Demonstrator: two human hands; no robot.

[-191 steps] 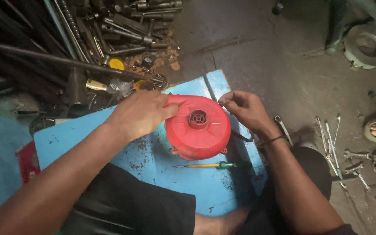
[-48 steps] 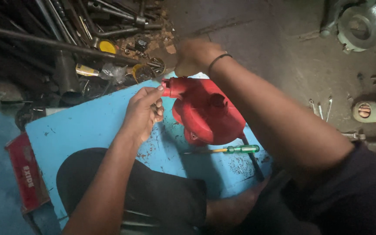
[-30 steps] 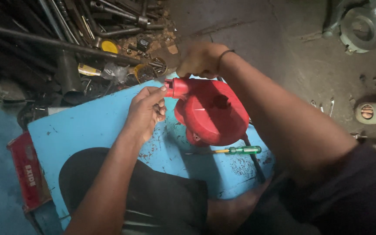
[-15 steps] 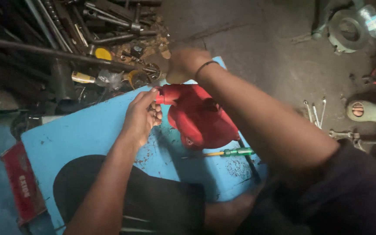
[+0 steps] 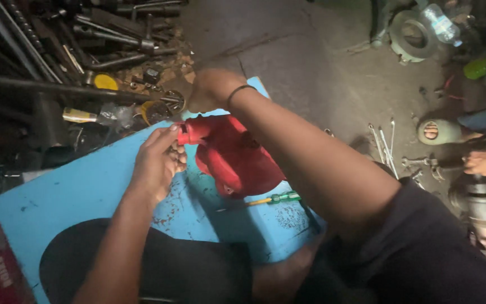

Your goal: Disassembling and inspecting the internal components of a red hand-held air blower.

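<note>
A red machine housing [image 5: 237,155] rests tilted on a blue board [image 5: 74,191], near its far right part. The left hand [image 5: 156,163] closes its fingers on the housing's short spout at the left end. The right hand [image 5: 212,90] reaches past the far side of the housing, curled; what it grips cannot be told. A green-handled screwdriver [image 5: 271,199] lies on the board just near of the housing. Metal rods [image 5: 57,90] lie piled far left.

Bare forearms, a thin dark band on the right wrist [image 5: 239,92] — dark short-sleeved shirt [image 5: 423,247], dark trousers [image 5: 158,270].
</note>
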